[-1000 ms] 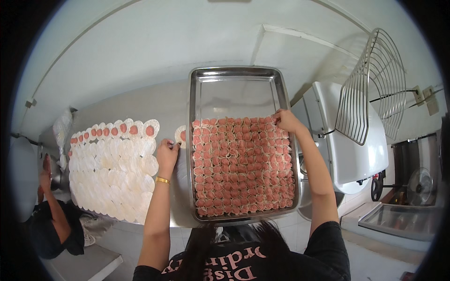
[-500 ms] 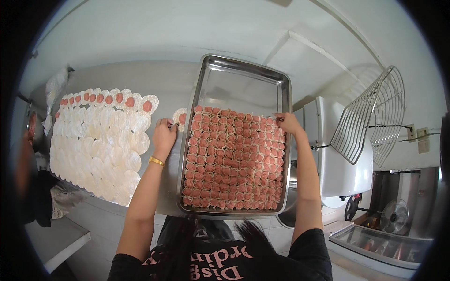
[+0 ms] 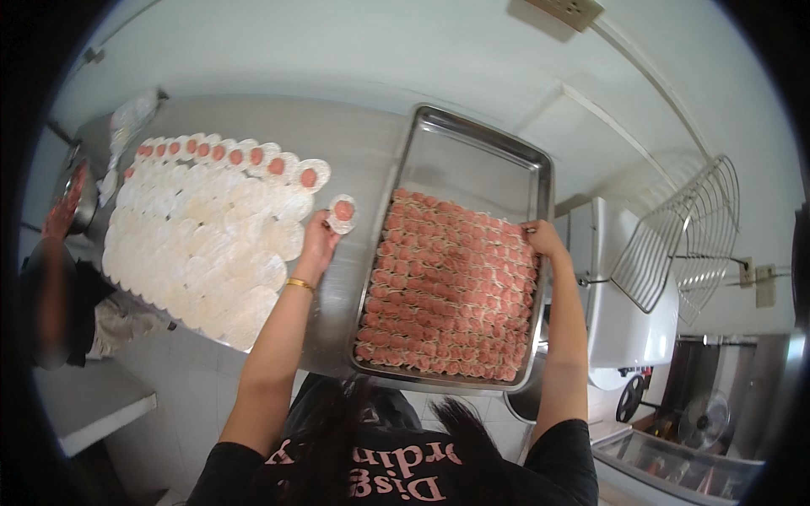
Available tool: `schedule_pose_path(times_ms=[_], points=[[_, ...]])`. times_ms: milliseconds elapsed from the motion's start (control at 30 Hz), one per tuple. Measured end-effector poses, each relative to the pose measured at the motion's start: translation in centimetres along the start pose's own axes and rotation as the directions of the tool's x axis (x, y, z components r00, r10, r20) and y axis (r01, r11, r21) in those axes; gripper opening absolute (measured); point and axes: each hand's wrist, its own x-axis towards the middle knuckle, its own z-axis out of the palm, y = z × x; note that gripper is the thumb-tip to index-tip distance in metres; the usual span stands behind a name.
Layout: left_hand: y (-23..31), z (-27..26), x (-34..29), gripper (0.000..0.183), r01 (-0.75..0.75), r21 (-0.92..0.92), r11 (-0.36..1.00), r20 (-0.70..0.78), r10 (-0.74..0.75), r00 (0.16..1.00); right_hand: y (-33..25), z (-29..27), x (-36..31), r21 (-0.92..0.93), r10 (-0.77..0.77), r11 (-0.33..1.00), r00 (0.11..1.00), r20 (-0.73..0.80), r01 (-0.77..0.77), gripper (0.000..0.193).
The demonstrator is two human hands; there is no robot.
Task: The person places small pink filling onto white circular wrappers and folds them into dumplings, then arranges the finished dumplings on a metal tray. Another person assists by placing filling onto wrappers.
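Observation:
My left hand (image 3: 317, 243) has its fingers closed on the edge of a round dumpling wrapper (image 3: 335, 224) with a dab of pink meat filling at its middle. It is held over the steel counter, between the sheet of wrappers and the tray. At the right end of the farthest row of meat dumplings (image 3: 447, 287), my right hand (image 3: 547, 239) is closed, fingertips together at the last dumpling; what they pinch is hidden. These dumplings fill the near part of a deep steel tray (image 3: 483, 128) in tight rows.
Overlapping pale wrappers (image 3: 202, 244) cover the left counter (image 3: 337, 126), the far row dabbed with filling. A co-worker's hand (image 3: 63, 211) is at a metal bowl (image 3: 87, 202), near a plastic bag (image 3: 131, 122). A wire rack (image 3: 650, 261) and white appliance (image 3: 629, 295) stand at right.
The wrapper with filling that lay beside my left hand is now raised in its fingers. My right hand stays at the row's end. The whole view has shifted, showing more of the co-worker.

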Motion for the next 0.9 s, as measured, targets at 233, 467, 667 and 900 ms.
schedule_pose_path(times_ms=[233,467,667,900], points=[[3.0,-0.2,-5.9,0.038,0.076,-0.171,0.982,0.164,-0.047,0.985,-7.5,-0.3,-1.9,0.022,-0.116,0.99,0.895,-0.432,0.139,0.037],[4.6,-1.5,-13.2,0.037,0.141,-0.234,0.962,0.221,-0.088,0.971,-29.1,12.8,-11.8,0.973,-0.312,0.23,0.946,0.089,-0.016,0.02],[4.3,-7.6,-17.6,0.033,-0.008,0.176,0.984,0.094,-0.009,0.995,-34.6,21.7,-18.2,0.991,0.017,0.016,0.991,0.136,-0.136,0.013],[2.6,-12.1,-19.0,0.026,-0.365,0.917,0.162,0.307,0.299,0.904,-34.6,27.4,-21.5,0.882,0.169,0.456,0.985,0.04,-0.114,0.018]])
